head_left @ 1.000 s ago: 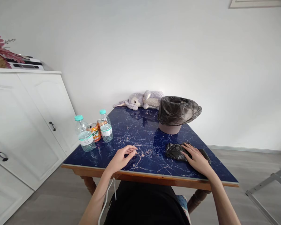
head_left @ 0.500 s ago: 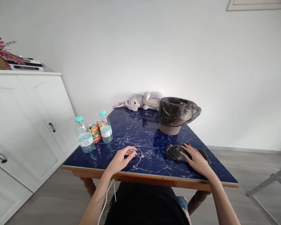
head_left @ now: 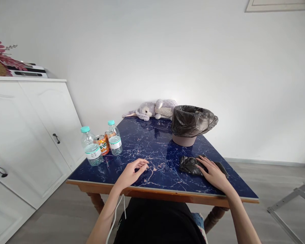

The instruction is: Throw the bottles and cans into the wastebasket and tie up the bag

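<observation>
My right hand lies flat with fingers spread on a folded black plastic bag, covering part of it. Resting on the blue marble-patterned tabletop, my left hand has loosely bent fingers, the thumb apart, and nothing in it. Beyond my right hand stands a trash can lined with a black trash bag folded over its rim. Nearest to my left hand is a water bottle with a turquoise cap. Beside it are orange cans and another water bottle.
A plush rabbit lies on its side at the table's far end, by the wall. A white cabinet stands to the left, and a grey metal frame on the floor to the right. A white cable hangs near my left forearm.
</observation>
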`<control>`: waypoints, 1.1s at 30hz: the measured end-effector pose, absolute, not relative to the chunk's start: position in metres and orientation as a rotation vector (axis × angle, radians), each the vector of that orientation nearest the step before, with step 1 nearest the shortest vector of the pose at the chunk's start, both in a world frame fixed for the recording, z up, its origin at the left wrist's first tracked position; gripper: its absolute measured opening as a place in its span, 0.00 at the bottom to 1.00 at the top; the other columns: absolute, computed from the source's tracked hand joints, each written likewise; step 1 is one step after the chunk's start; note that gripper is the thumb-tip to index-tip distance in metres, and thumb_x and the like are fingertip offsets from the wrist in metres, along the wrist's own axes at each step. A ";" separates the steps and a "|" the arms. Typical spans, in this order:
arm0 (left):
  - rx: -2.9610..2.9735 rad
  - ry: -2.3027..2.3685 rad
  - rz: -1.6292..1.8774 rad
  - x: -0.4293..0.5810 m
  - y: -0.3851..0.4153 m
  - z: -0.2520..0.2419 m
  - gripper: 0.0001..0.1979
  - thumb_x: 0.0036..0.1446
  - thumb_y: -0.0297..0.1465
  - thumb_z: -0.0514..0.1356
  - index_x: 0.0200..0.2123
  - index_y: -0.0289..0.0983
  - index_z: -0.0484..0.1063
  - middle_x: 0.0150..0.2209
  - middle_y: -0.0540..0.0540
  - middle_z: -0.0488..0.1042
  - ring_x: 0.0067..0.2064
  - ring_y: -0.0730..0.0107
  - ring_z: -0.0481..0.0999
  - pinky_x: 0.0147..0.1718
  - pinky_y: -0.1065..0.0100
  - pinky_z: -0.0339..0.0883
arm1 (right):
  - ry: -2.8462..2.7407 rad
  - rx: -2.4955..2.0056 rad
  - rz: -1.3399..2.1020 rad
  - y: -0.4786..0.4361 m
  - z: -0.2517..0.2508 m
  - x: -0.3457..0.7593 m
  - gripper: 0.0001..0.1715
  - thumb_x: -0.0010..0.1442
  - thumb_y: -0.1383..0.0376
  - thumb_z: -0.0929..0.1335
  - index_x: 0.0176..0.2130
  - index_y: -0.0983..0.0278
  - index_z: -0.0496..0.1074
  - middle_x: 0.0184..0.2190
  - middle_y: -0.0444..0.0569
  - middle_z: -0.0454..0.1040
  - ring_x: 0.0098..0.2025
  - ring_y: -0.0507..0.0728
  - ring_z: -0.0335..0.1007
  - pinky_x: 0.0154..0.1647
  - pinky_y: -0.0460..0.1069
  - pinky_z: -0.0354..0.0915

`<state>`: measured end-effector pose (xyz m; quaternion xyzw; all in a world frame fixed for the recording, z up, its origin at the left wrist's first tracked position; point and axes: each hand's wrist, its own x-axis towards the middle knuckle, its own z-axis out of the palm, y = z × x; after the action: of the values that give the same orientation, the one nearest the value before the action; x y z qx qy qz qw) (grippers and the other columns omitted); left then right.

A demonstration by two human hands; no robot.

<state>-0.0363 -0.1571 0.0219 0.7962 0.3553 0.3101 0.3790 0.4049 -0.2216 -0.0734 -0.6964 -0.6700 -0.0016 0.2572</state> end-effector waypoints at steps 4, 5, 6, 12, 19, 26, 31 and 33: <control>2.030 0.908 0.778 -0.037 -0.158 0.023 0.19 0.72 0.48 0.58 0.54 0.43 0.76 0.51 0.44 0.83 0.53 0.58 0.83 0.58 0.57 0.75 | -1.819 -1.892 -0.001 -0.222 -0.073 0.405 0.38 0.74 0.42 0.56 0.69 0.57 0.69 0.74 0.50 0.63 0.78 0.66 0.53 0.78 0.67 0.52; 2.028 0.908 0.777 -0.037 -0.158 0.023 0.18 0.72 0.48 0.58 0.54 0.43 0.76 0.51 0.44 0.83 0.53 0.58 0.83 0.58 0.57 0.75 | -1.819 -1.893 0.000 -0.222 -0.073 0.405 0.38 0.74 0.42 0.56 0.69 0.57 0.69 0.74 0.50 0.63 0.78 0.66 0.53 0.78 0.67 0.52; 2.028 0.907 0.777 -0.036 -0.158 0.024 0.18 0.72 0.48 0.58 0.54 0.43 0.76 0.51 0.44 0.83 0.53 0.58 0.83 0.57 0.57 0.75 | -1.820 -1.894 0.002 -0.222 -0.073 0.405 0.37 0.74 0.42 0.56 0.69 0.57 0.69 0.74 0.50 0.62 0.78 0.66 0.53 0.78 0.67 0.52; 2.036 0.916 0.777 -0.036 -0.159 0.025 0.18 0.72 0.48 0.58 0.54 0.43 0.76 0.51 0.44 0.83 0.54 0.58 0.83 0.57 0.58 0.75 | -1.820 -1.894 0.009 -0.223 -0.071 0.404 0.38 0.74 0.42 0.56 0.69 0.57 0.69 0.74 0.50 0.62 0.78 0.66 0.52 0.78 0.67 0.51; 2.028 0.912 0.774 -0.036 -0.158 0.024 0.18 0.73 0.47 0.58 0.54 0.42 0.76 0.51 0.44 0.83 0.53 0.58 0.83 0.57 0.58 0.75 | -1.815 -1.887 0.002 -0.223 -0.071 0.403 0.38 0.74 0.43 0.56 0.69 0.57 0.69 0.74 0.50 0.63 0.78 0.66 0.53 0.78 0.67 0.51; 2.037 0.924 0.782 -0.035 -0.159 0.024 0.18 0.73 0.47 0.58 0.54 0.42 0.76 0.51 0.44 0.83 0.53 0.58 0.83 0.58 0.58 0.74 | -1.813 -1.875 0.011 -0.223 -0.071 0.403 0.38 0.74 0.43 0.56 0.68 0.59 0.70 0.73 0.52 0.64 0.77 0.67 0.54 0.78 0.67 0.51; 2.036 0.929 0.776 -0.035 -0.159 0.024 0.17 0.73 0.46 0.58 0.54 0.43 0.76 0.50 0.45 0.83 0.53 0.59 0.83 0.57 0.60 0.74 | -1.724 -1.828 0.012 -0.226 -0.064 0.398 0.37 0.73 0.42 0.58 0.66 0.60 0.72 0.71 0.55 0.67 0.75 0.69 0.60 0.76 0.68 0.55; 2.037 0.935 0.772 -0.035 -0.160 0.025 0.17 0.73 0.46 0.58 0.54 0.43 0.76 0.50 0.45 0.83 0.53 0.59 0.83 0.56 0.60 0.74 | -1.660 -1.772 -0.030 -0.230 -0.054 0.393 0.35 0.73 0.43 0.59 0.63 0.61 0.74 0.68 0.57 0.72 0.71 0.69 0.65 0.74 0.67 0.59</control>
<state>-0.0350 -0.1595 0.0249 0.7963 0.3656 0.3017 0.3759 0.3926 -0.2295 -0.0542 -0.6838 -0.6405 -0.0115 0.3493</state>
